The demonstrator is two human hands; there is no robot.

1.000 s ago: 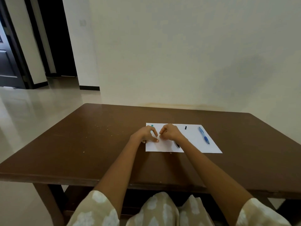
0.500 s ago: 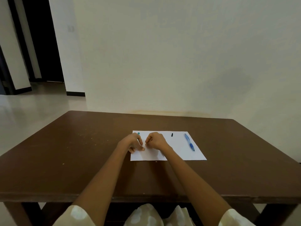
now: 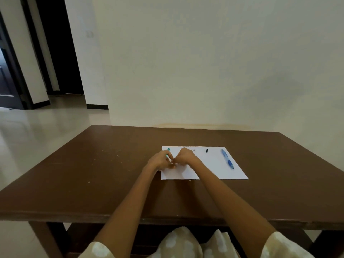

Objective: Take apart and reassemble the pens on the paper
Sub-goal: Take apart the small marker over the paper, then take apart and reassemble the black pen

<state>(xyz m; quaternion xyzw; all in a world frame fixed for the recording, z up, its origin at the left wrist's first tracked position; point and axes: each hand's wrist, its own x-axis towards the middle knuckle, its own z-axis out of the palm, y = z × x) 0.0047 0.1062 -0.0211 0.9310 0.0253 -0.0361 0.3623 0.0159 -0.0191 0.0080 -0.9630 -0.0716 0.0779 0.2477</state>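
- Sitting at a brown desk (image 3: 111, 174) with a white paper (image 3: 214, 172) lying on it.
- Pinching a thin teal pen (image 3: 167, 156) in the left hand (image 3: 160, 162), long axis running away and slightly left, far end pointing toward the paper's back left corner.
- Meeting it with the right hand (image 3: 184, 158), fingers curled; contents too hidden to tell.
- Lying well to the right on the paper: a blue pen (image 3: 227, 158), long axis running near to far, tip toward the sitter.
- Resting between the hands and it: a small black piece (image 3: 206, 150).
- Sitting nearer the blue pen: the right hand.

Person seen from above: bare forearms, short beige sleeves (image 3: 98, 249) printed with pale rounded blotches, possibly flowers; matching garment (image 3: 178, 243) over the lap. No rings or watch visible.
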